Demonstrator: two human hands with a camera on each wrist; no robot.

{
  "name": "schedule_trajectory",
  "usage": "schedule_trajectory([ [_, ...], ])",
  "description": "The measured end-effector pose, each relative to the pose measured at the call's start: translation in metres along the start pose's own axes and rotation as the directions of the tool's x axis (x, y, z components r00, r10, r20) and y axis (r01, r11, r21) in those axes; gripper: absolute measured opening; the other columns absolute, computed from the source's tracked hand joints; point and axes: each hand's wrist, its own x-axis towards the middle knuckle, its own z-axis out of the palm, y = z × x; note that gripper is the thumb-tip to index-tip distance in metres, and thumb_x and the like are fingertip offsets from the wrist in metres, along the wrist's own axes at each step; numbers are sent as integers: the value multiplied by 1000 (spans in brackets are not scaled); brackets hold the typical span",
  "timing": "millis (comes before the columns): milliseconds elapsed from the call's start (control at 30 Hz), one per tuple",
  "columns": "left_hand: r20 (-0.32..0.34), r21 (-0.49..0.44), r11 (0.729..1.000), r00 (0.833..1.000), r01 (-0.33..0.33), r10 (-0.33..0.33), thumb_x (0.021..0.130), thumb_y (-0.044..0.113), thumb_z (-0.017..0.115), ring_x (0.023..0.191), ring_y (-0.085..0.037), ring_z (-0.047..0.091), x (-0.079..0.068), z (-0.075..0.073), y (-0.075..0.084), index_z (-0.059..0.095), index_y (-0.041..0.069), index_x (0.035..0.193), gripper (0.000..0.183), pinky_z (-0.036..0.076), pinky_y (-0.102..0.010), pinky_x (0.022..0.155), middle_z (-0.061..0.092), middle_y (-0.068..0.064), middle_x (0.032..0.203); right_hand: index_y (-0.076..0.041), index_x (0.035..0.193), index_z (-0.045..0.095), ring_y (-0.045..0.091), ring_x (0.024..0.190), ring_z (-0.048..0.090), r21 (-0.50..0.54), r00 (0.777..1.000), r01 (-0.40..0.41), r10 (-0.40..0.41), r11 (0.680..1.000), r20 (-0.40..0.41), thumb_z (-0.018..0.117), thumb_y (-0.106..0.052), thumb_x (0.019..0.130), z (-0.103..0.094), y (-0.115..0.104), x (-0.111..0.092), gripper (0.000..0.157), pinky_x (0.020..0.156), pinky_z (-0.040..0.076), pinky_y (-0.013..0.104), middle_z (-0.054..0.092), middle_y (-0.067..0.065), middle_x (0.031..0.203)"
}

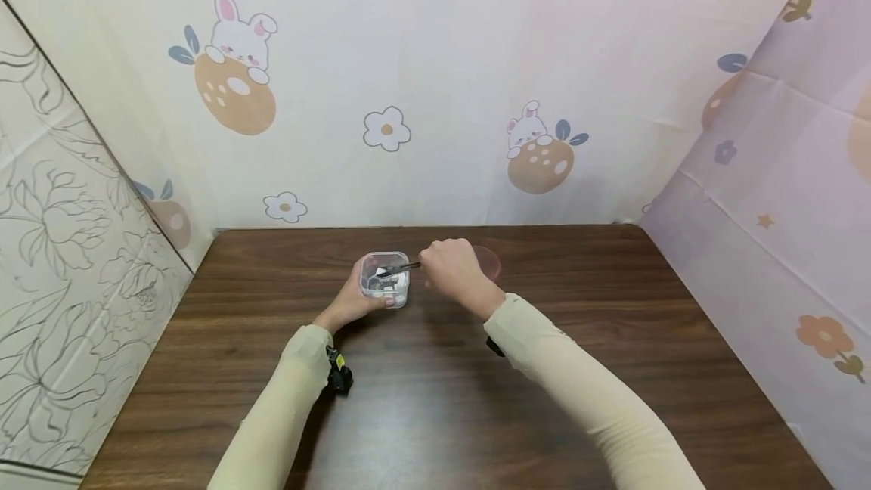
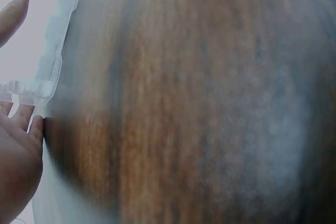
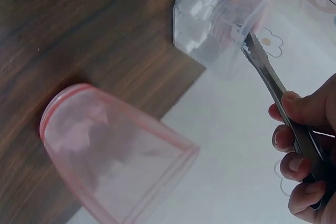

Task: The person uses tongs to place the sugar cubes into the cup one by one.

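Note:
My left hand (image 1: 350,302) grips a clear plastic container (image 1: 398,299) from its left side, with the thumb across the near wall. White pieces (image 3: 195,31) lie in the bottom of it, seen through the wall in the right wrist view. In my right hand (image 1: 452,266) is a pair of metal tongs (image 3: 271,79), fingers curled round the handles. The tongs' toothed tips reach into the container's mouth, and the arms stand close together. At the left edge of the left wrist view, the left thumb and fingers lie along the container.
A see-through pink cup (image 3: 123,153) stands upright on the brown wooden table (image 1: 435,399), just right of the right hand and partly hidden by it in the head view. Behind the table hangs a printed curtain (image 1: 327,74); another patterned panel (image 1: 75,248) borders the left side.

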Motion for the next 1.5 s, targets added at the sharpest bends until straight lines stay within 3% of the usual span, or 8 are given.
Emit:
schedule_trajectory([
  [133, -21, 9, 1000, 1000, 7, -7, 70, 0, 83, 133, -35, 32, 8, 0, -21, 17, 5, 148, 102, 23, -47, 109, 31, -23, 147, -18, 64, 63, 16, 48, 51, 23, 1000, -2, 2, 1000, -16, 80, -22, 72, -6, 6, -8, 20, 43, 44, 34, 58, -3, 58],
  [367, -21, 43, 999, 1000, -5, 6, 70, 1, 82, 134, -35, 31, 6, 0, -23, 19, 5, 147, 100, 22, -47, 110, 32, -23, 147, -18, 62, 63, 13, 44, 39, 46, 997, -20, 23, 999, -77, 68, -8, 77, -16, 19, -20, 19, 36, 32, 29, 56, -2, 55],
  [500, -21, 51, 999, 1000, 11, -10, 71, 1, 82, 134, -34, 31, 6, 0, -23, 18, 6, 148, 100, 22, -46, 110, 32, -22, 147, -17, 68, 69, 11, 43, 32, 49, 992, -10, 16, 999, -127, 70, -12, 80, -20, 27, -28, 14, 36, 27, 27, 59, -1, 57],
  [800, 5, 29, 999, 1000, -20, 19, 71, -4, 79, 131, -46, 30, -7, -1, 10, 17, -6, 145, 96, 21, -55, 108, 30, -34, 143, -17, 60, 59, 13, 48, 24, 18, 988, -30, 32, 999, -150, 68, -6, 73, -31, 47, -44, 19, 38, 22, 28, 44, -4, 49],
  [933, 11, 20, 1000, 1000, -5, 5, 71, -4, 79, 131, -45, 30, -8, -1, 14, 18, -6, 145, 95, 20, -53, 109, 30, -33, 144, -17, 57, 53, 14, 48, 23, 25, 986, -49, 53, 998, -159, 61, 1, 67, -36, 55, -51, 22, 37, 24, 29, 38, -5, 48],
  [1033, 10, 14, 1000, 1000, -12, 12, 71, -5, 78, 130, -47, 31, -7, 0, 10, 17, -7, 144, 96, 21, -55, 108, 29, -34, 143, -17, 59, 56, 14, 44, 28, 32, 983, -63, 68, 997, -172, 61, 1, 68, -38, 61, -57, 21, 35, 29, 32, 42, -4, 48],
  [1267, -7, 17, 1000, 1000, 1, -1, 70, 0, 83, 131, -40, 32, 5, 2, -19, 17, 2, 148, 102, 20, -51, 109, 31, -26, 146, -17, 61, 61, 17, 40, 38, 32, 978, -108, 112, 994, -174, 70, -9, 76, -44, 73, -68, 20, 34, 34, 35, 50, -1, 51],
  [1500, -19, 20, 1000, 1000, -3, 3, 69, 2, 84, 131, -37, 33, 7, 2, -21, 20, 4, 147, 101, 22, -49, 109, 33, -23, 145, -14, 65, 65, 18, 40, 36, 34, 973, -131, 135, 991, -188, 69, -11, 80, -50, 84, -78, 16, 34, 33, 34, 52, 2, 53],
])
